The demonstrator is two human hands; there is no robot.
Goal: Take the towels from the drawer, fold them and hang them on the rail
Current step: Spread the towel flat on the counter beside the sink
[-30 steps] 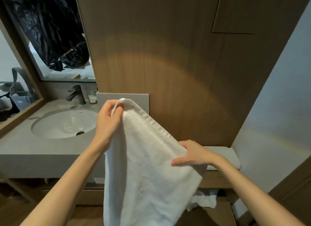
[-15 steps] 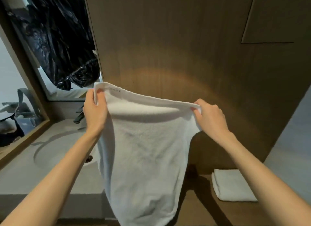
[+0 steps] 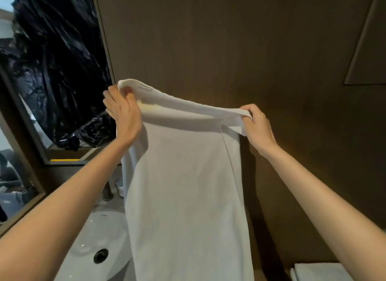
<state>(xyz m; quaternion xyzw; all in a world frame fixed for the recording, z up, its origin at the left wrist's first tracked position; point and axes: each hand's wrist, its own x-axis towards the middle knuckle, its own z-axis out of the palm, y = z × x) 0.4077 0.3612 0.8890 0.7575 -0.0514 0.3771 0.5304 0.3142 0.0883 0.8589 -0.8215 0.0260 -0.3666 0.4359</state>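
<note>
A white towel (image 3: 188, 186) hangs in front of me, stretched by its top edge against the brown wooden wall. My left hand (image 3: 123, 115) holds the top left corner, fingers up behind the cloth and thumb hidden in the fold. My right hand (image 3: 258, 126) pinches the top right corner, a little lower than the left. The towel's lower part drops out of the frame's bottom. Neither a rail nor a drawer is visible.
A white basin (image 3: 92, 239) with a dark drain lies at lower left, a dark tap (image 3: 107, 191) behind it. A mirror (image 3: 52, 71) reflecting black plastic fills the left. A folded white towel (image 3: 319, 272) lies at the bottom right.
Both hands have raised the towel and pulled its top edge wide; the right hand climbed from the towel's middle to its top right corner. The view tilted upward.
</note>
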